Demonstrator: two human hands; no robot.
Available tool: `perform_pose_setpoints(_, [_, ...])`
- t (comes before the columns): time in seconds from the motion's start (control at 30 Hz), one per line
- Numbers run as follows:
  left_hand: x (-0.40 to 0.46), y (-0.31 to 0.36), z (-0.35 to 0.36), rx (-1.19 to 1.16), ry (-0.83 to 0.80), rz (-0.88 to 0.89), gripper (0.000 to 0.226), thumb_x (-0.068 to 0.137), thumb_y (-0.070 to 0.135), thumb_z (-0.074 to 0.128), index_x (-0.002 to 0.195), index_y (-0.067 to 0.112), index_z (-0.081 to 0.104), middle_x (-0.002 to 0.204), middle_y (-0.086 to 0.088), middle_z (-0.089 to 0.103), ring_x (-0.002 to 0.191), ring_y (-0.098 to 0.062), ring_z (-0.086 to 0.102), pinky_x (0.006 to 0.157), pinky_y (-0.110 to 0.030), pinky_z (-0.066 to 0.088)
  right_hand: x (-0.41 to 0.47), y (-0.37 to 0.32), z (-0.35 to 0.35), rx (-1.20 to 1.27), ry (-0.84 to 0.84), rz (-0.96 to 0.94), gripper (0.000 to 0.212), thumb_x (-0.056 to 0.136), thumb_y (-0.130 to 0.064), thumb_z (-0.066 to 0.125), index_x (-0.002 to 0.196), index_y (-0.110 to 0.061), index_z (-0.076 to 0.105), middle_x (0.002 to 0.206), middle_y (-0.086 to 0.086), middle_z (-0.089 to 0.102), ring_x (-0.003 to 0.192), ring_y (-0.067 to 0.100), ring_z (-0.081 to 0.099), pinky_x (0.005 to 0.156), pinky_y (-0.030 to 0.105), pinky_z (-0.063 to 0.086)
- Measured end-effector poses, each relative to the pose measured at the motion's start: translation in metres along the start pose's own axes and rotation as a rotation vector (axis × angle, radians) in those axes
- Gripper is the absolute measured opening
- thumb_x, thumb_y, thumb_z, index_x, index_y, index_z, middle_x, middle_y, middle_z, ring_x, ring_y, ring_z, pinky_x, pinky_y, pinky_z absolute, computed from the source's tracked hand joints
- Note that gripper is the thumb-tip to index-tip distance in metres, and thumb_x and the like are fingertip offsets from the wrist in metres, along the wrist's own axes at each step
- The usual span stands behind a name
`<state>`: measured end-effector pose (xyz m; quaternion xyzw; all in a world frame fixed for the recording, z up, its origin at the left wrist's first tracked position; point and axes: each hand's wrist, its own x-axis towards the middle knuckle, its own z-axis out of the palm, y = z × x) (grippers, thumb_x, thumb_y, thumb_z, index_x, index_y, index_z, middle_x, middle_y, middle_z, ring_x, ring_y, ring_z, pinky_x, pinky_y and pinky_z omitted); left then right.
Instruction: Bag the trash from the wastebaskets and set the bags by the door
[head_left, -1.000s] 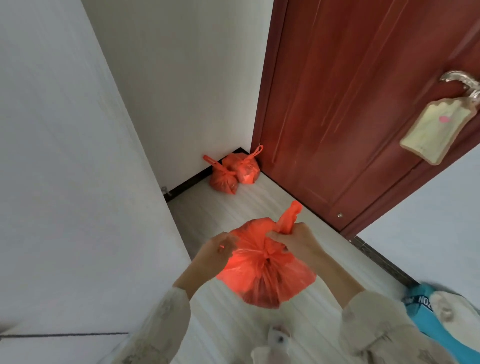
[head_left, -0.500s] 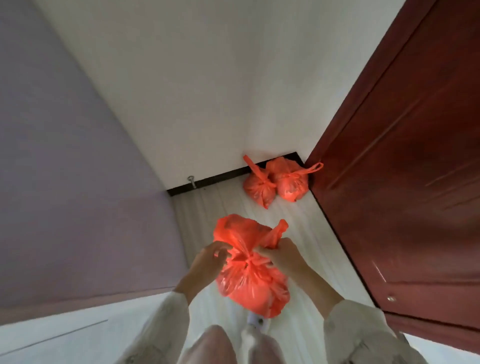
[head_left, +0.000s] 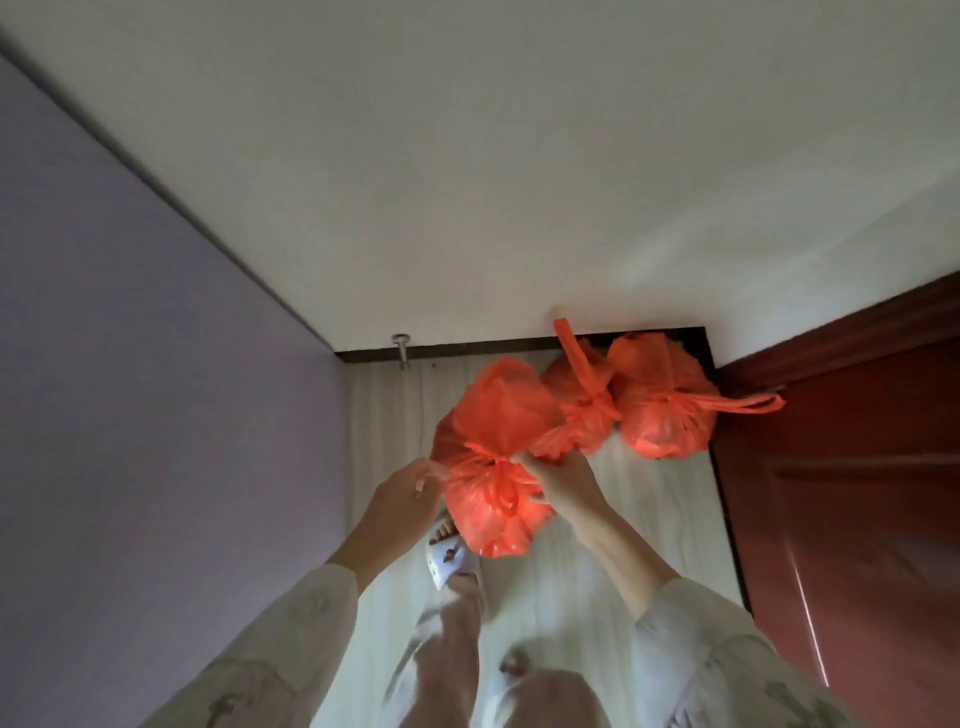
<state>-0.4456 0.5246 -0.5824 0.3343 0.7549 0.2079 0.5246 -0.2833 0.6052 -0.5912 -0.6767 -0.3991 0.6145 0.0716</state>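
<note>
I hold a tied orange trash bag (head_left: 493, 499) above the pale wood floor. My left hand (head_left: 410, 488) pinches its knot from the left. My right hand (head_left: 561, 478) grips the bag's neck and handle from the right. Two more tied orange bags lie on the floor in the corner by the red-brown door (head_left: 852, 467): one (head_left: 579, 415) just behind the held bag, the other (head_left: 662, 410) against the door frame with its handle loop pointing right.
A white wall (head_left: 467, 182) with a dark baseboard closes the far side, with a metal door stop (head_left: 401, 349) low on it. A purple-grey wall (head_left: 156, 415) runs along the left. My slippered feet (head_left: 449, 564) stand on the floor below the bag.
I have stepped closer to the corner and look more steeply down. The held bag has moved forward and now overlaps the nearer floor bag in view. Both hands keep their hold.
</note>
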Motion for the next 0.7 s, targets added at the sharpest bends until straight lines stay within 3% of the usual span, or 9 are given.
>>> perform_pose_setpoints(0.07, [0.038,-0.005,0.008,0.010,-0.008,-0.023,0.018,0.078,0.025,0.042,0.073,0.038,0.053,0.082,0.002,0.062,0.080,-0.022,0.060,0.081,-0.032,0.046,0.049,0.006,0.004,-0.103,0.006,-0.018,0.020,0.085,-0.018,0.063,0.066,-0.014,0.058,0.089,0.018,0.067,0.092,0.034,0.065,0.083,0.047,0.053])
perform_pose_setpoints(0.17, [0.095,-0.018,0.018,0.080,-0.018,-0.061,0.025,0.088,0.012,0.042,0.085,0.028,0.060,0.091,-0.002,0.065,0.087,-0.024,0.062,0.077,-0.025,0.042,0.121,0.013,0.014,-0.183,-0.004,-0.046,0.018,0.084,-0.022,0.065,0.080,-0.005,0.067,0.086,0.016,0.066,0.086,0.030,0.063,0.086,0.054,0.050])
perform_pose_setpoints(0.23, [0.129,-0.026,0.025,0.108,-0.016,-0.061,0.027,0.088,0.015,0.039,0.101,0.015,0.063,0.102,-0.010,0.067,0.094,-0.027,0.064,0.081,-0.028,0.045,0.169,0.019,0.020,-0.131,0.004,-0.034,0.017,0.084,-0.020,0.064,0.084,-0.003,0.068,0.084,0.012,0.061,0.085,0.028,0.061,0.081,0.051,0.052])
perform_pose_setpoints(0.3, [0.158,-0.035,0.033,0.086,0.008,-0.074,0.028,0.089,0.014,0.041,0.106,0.010,0.063,0.105,-0.011,0.068,0.098,-0.028,0.064,0.085,-0.029,0.045,0.212,0.026,0.028,-0.031,-0.003,0.053,0.024,0.086,-0.018,0.061,0.092,0.005,0.067,0.083,0.013,0.058,0.078,0.028,0.058,0.062,0.041,0.050])
perform_pose_setpoints(0.4, [0.189,-0.056,0.047,0.064,0.022,-0.107,0.020,0.087,0.013,0.045,0.094,0.020,0.063,0.097,-0.009,0.067,0.096,-0.028,0.064,0.089,-0.033,0.048,0.260,0.045,0.036,0.036,-0.021,0.168,0.018,0.088,-0.018,0.058,0.076,-0.005,0.062,0.079,0.013,0.056,0.058,0.018,0.052,0.047,0.026,0.046])
perform_pose_setpoints(0.43, [0.195,-0.063,0.051,0.066,0.017,-0.108,0.019,0.086,0.015,0.045,0.086,0.027,0.060,0.093,-0.009,0.067,0.094,-0.030,0.065,0.090,-0.039,0.050,0.273,0.052,0.038,0.065,-0.030,0.201,0.017,0.090,-0.017,0.055,0.079,-0.006,0.062,0.083,0.014,0.055,0.058,0.015,0.051,0.043,0.023,0.047])
perform_pose_setpoints(0.5, [0.203,-0.076,0.059,0.077,-0.001,-0.121,0.030,0.088,0.011,0.044,0.076,0.037,0.053,0.084,-0.003,0.064,0.088,-0.031,0.064,0.088,-0.044,0.051,0.287,0.058,0.038,0.143,-0.063,0.247,0.025,0.093,-0.013,0.048,0.107,0.003,0.061,0.098,0.018,0.054,0.066,0.016,0.054,0.038,0.018,0.048])
perform_pose_setpoints(0.6, [0.204,-0.081,0.067,0.078,-0.007,-0.170,0.033,0.089,0.008,0.042,0.076,0.037,0.052,0.081,0.002,0.061,0.081,-0.025,0.061,0.086,-0.040,0.050,0.292,0.050,0.029,0.287,-0.099,0.286,0.037,0.095,-0.009,0.044,0.129,0.006,0.045,0.124,0.026,0.053,0.094,0.025,0.058,0.052,0.023,0.054])
perform_pose_setpoints(0.7, [0.198,-0.073,0.068,0.088,0.019,-0.178,0.027,0.089,0.009,0.041,0.082,0.032,0.054,0.086,0.000,0.063,0.083,-0.024,0.061,0.085,-0.036,0.048,0.276,0.041,0.019,0.224,-0.104,0.273,0.036,0.093,-0.011,0.049,0.126,0.003,0.045,0.109,0.017,0.053,0.100,0.021,0.054,0.067,0.032,0.052])
